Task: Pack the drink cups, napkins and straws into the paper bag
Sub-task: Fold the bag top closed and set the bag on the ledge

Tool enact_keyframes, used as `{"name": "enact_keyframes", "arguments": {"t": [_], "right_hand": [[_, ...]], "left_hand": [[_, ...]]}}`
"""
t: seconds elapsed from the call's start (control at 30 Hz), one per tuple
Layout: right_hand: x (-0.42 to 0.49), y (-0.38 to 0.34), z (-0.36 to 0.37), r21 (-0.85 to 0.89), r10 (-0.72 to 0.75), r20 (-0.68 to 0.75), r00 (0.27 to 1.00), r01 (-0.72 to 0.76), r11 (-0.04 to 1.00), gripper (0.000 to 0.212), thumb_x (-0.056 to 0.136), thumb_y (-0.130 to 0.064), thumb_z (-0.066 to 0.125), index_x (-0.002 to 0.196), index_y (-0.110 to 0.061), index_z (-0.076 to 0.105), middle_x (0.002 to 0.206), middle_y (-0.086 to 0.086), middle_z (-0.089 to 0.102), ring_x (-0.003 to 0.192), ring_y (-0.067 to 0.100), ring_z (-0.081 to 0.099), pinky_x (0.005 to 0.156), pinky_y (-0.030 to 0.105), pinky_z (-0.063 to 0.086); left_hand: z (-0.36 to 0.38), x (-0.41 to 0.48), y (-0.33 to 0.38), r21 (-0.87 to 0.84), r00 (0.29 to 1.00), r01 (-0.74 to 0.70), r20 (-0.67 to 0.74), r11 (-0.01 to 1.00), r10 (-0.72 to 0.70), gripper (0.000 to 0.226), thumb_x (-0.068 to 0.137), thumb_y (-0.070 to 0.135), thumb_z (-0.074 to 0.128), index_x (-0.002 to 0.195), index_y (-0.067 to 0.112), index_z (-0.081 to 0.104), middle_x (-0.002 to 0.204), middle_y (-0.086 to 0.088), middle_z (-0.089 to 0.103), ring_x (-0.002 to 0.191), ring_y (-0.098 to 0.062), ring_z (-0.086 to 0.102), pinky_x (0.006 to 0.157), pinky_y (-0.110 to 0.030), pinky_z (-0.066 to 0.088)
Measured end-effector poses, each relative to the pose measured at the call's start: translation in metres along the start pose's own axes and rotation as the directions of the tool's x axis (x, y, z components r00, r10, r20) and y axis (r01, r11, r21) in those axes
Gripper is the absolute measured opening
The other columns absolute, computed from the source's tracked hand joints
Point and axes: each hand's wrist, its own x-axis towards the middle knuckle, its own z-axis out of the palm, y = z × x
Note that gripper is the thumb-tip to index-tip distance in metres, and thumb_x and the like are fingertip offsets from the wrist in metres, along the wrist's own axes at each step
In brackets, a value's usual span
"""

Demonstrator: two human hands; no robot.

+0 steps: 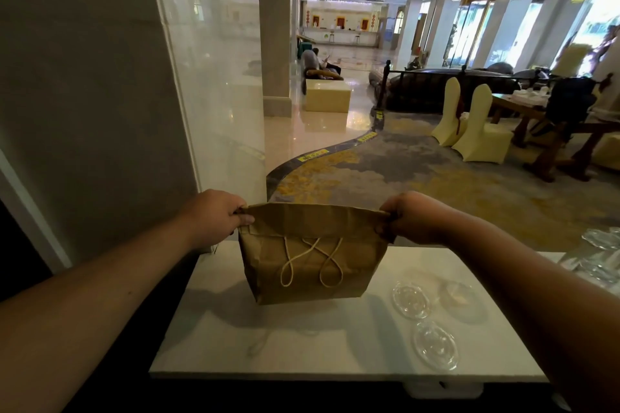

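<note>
A brown paper bag (312, 265) stands upright on the white table (268, 345), its top edge folded over and its string handles hanging down the near face. My left hand (214, 214) grips the folded top at its left end. My right hand (409, 218) grips the same fold at its right end. The bag's contents are hidden. No cups, napkins or straws show outside it.
Three clear plastic lids (411, 298) (434, 345) (461, 298) lie on the table right of the bag. More clear plastic items (600, 255) sit at the far right edge. A wall and glass panel (208, 77) rise behind the table on the left.
</note>
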Motion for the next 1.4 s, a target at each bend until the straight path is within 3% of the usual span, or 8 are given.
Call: {"name": "enact_keyframes", "arguments": {"t": [0.1,0.33,0.57,0.77,1.07,1.4], "right_hand": [[0.006,0.001,0.004,0.005,0.004,0.016,1.0,-0.004,1.0,0.009,0.092,-0.021,0.071,0.085,-0.025,0.076,0.085,-0.005,0.073,0.084,0.011,0.066,0.077,0.029,0.053],[0.013,0.001,0.015,-0.006,0.001,0.044,0.999,-0.001,1.0,0.017,0.092,-0.02,0.07,0.077,-0.027,0.072,0.081,-0.005,0.073,0.082,0.011,0.067,0.07,0.025,0.049],[0.018,0.002,0.021,-0.01,-0.012,0.058,0.998,0.012,1.0,0.019,0.093,-0.021,0.07,0.076,-0.029,0.071,0.08,-0.005,0.072,0.08,0.01,0.066,0.067,0.025,0.047],[0.021,0.005,0.026,-0.001,-0.007,0.071,0.997,0.007,1.0,0.012,0.094,-0.021,0.069,0.084,-0.025,0.074,0.085,-0.005,0.074,0.085,0.011,0.067,0.08,0.031,0.054],[0.02,0.008,0.032,0.014,-0.021,0.088,0.996,0.02,1.0,0.022,0.095,-0.018,0.068,0.077,-0.031,0.069,0.083,-0.008,0.071,0.082,0.007,0.066,0.071,0.024,0.047],[0.018,0.009,0.037,0.026,-0.009,0.07,0.998,0.007,1.0,0.008,0.094,-0.021,0.068,0.09,-0.021,0.074,0.085,-0.004,0.073,0.082,0.01,0.068,0.072,0.026,0.053]], "left_hand": [[0.006,0.006,-0.005,0.024,1.0,0.0,0.012,1.0,0.0,0.022,0.098,0.039,0.062,0.079,0.028,0.065,0.078,0.001,0.068,0.078,-0.021,0.065,0.076,-0.042,0.058],[0.021,0.017,-0.017,0.037,0.999,0.011,0.038,0.999,-0.013,0.03,0.098,0.036,0.063,0.069,0.032,0.057,0.072,0.004,0.065,0.072,-0.016,0.062,0.061,-0.03,0.045],[0.025,0.018,-0.023,0.038,0.999,0.01,0.034,0.999,-0.011,0.024,0.096,0.038,0.065,0.086,0.018,0.072,0.077,-0.004,0.071,0.073,-0.021,0.066,0.073,-0.044,0.059],[0.03,0.021,-0.028,0.044,0.999,0.001,0.034,0.999,-0.003,0.021,0.095,0.04,0.066,0.087,0.022,0.072,0.076,-0.001,0.071,0.073,-0.02,0.067,0.073,-0.044,0.06],[0.037,0.018,-0.029,0.046,0.999,0.011,0.041,0.999,-0.013,0.02,0.096,0.039,0.066,0.087,0.022,0.072,0.077,0.0,0.071,0.074,-0.019,0.066,0.073,-0.04,0.057],[0.041,0.018,-0.033,-0.031,0.997,0.047,0.066,0.998,-0.045,0.021,0.095,0.043,0.065,0.087,0.023,0.068,0.082,0.0,0.07,0.079,-0.019,0.067,0.077,-0.043,0.058]]}}
